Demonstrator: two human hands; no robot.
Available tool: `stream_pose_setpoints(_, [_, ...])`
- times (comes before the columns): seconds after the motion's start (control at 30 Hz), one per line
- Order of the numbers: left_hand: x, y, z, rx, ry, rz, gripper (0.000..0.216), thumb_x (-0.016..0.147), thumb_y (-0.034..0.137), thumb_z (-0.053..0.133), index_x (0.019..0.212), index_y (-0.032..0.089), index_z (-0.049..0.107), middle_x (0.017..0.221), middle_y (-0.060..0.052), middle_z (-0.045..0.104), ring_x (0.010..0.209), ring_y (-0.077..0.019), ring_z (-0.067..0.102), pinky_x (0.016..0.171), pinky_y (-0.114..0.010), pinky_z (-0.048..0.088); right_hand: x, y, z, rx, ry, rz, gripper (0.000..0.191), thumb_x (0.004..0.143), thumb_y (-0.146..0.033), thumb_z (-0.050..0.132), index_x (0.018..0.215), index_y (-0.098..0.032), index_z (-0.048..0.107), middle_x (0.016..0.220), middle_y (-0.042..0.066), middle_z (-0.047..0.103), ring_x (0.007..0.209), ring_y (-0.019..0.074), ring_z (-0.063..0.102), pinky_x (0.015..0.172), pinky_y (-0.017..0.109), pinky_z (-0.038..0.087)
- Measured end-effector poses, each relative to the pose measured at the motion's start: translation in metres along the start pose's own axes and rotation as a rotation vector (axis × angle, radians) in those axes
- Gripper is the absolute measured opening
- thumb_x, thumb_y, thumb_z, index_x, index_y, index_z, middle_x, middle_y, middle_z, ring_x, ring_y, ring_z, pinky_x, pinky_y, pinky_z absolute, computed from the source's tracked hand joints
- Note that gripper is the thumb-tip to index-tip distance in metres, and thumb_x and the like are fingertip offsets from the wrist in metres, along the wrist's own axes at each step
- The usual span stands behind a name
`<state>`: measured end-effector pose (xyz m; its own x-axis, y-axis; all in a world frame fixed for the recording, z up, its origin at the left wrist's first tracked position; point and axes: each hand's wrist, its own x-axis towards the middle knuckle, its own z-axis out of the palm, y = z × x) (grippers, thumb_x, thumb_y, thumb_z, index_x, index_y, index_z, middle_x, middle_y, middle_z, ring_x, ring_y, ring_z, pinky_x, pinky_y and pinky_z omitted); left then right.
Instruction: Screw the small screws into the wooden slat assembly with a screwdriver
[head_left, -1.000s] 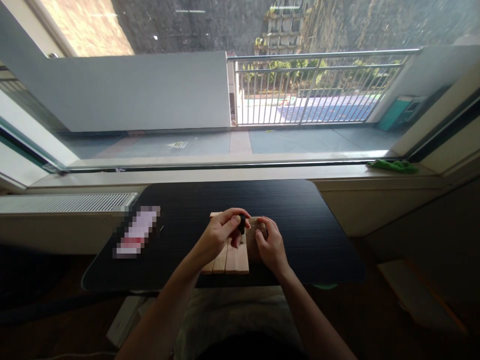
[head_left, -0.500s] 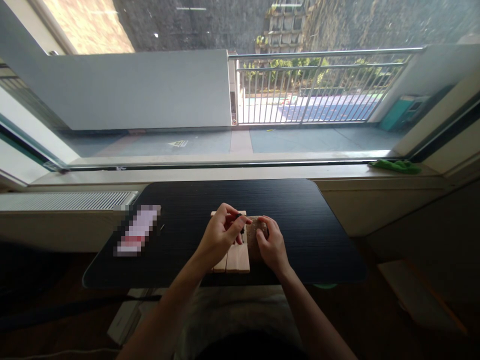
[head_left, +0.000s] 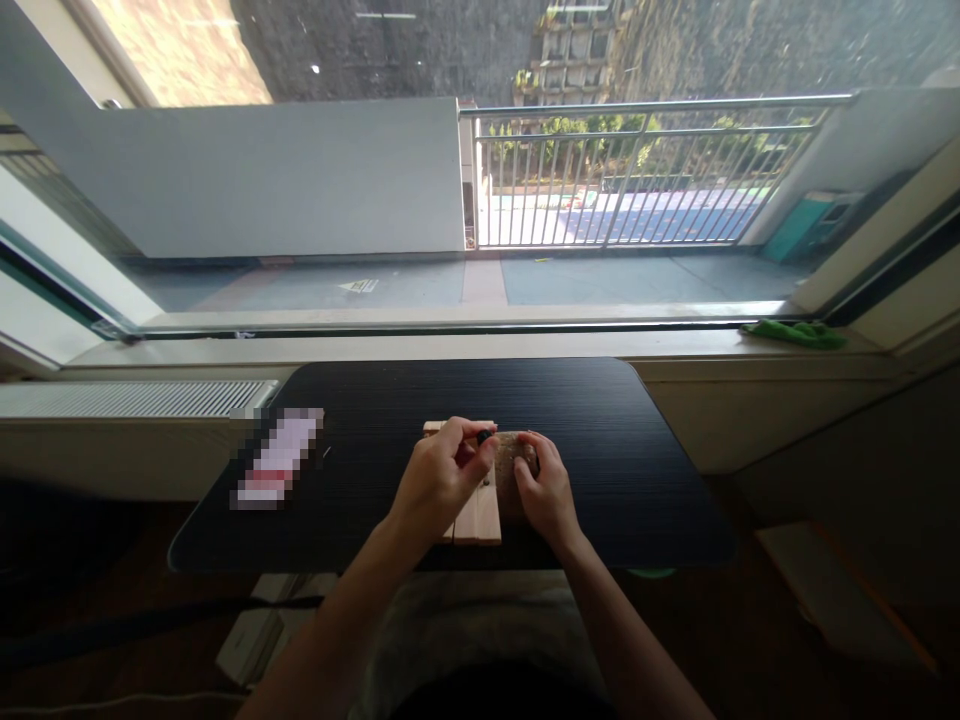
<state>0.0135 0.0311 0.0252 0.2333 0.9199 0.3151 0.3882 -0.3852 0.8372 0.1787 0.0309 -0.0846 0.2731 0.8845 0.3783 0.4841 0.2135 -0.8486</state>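
A small slatted wooden board (head_left: 480,518) lies near the front edge of a black table (head_left: 622,440). My left hand (head_left: 439,480) is closed above the board, pinching a small black tool (head_left: 484,437) that stands upright on the wood. My right hand (head_left: 546,490) is curled round a brown, rough-looking block (head_left: 510,460) that rests against the board's right side. The tool's lower end is mostly hidden by my fingers.
A flat pink and white packet (head_left: 276,458) lies on the table's left part. A white radiator (head_left: 127,400) runs along the left, under the window sill. A green cloth (head_left: 795,332) sits on the sill at the right. A balcony railing (head_left: 637,170) shows beyond the glass.
My left hand has dropped lower and closed tighter over the black tool, covering more of the board. The right hand has stayed on the brown block.
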Motion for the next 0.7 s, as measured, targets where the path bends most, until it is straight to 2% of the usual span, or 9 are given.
stream_pose_setpoints(0.27, [-0.0002,0.0025,-0.001,0.102,0.02,0.088,0.027,0.094,0.034,0.057,0.111,0.016,0.069,0.084,-0.004,0.076,0.067,-0.0144,0.068,0.067,-0.024,0.052,-0.0001,-0.0006,0.0005,-0.003,-0.003,0.002,0.03,0.083,-0.022,0.051,0.109,-0.021,0.066,0.118,0.013,0.066,0.116,0.0282,0.06,0.104,0.049,0.047])
stream_pose_setpoints(0.5, [0.001,0.0044,-0.0025,0.182,-0.018,0.122,0.029,0.096,0.03,0.049,0.112,0.017,0.069,0.081,-0.003,0.075,0.064,-0.0135,0.064,0.065,-0.024,0.05,-0.0006,-0.0009,-0.0002,-0.004,0.003,-0.007,0.03,0.083,-0.021,0.052,0.109,-0.022,0.066,0.117,0.012,0.066,0.116,0.0276,0.06,0.104,0.048,0.047])
stream_pose_setpoints(0.7, [0.0029,0.0018,-0.0024,0.16,-0.013,0.195,0.026,0.097,0.028,0.047,0.108,0.017,0.068,0.1,-0.008,0.072,0.087,-0.0183,0.067,0.078,-0.029,0.052,-0.0003,-0.0004,-0.0006,-0.002,0.003,-0.006,0.03,0.082,-0.021,0.052,0.109,-0.022,0.066,0.118,0.012,0.066,0.116,0.0271,0.06,0.105,0.048,0.046])
